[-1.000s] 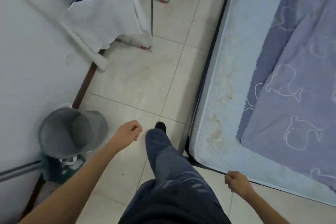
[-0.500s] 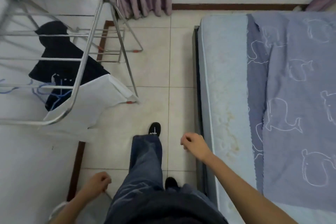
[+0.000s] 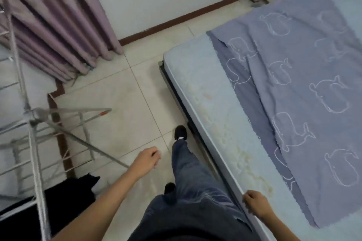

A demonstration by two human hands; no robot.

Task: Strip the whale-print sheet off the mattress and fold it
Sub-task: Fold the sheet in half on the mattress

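Plainly, from the head view, the whale-print sheet point(image 3: 303, 103) lies spread on the mattress point(image 3: 203, 92), its near long edge doubled back on itself so a bare, stained strip shows beside the floor point(image 3: 117, 94). The left hand point(image 3: 147, 159) hangs over the tiles, fingers loosely curled round nothing. The right hand point(image 3: 254, 204), likewise loosely curled and empty, sits at the mattress edge; contact cannot be told. Likely both are free because the person is striding alongside, between the bed and the drying rack point(image 3: 35, 123), to reach a corner.
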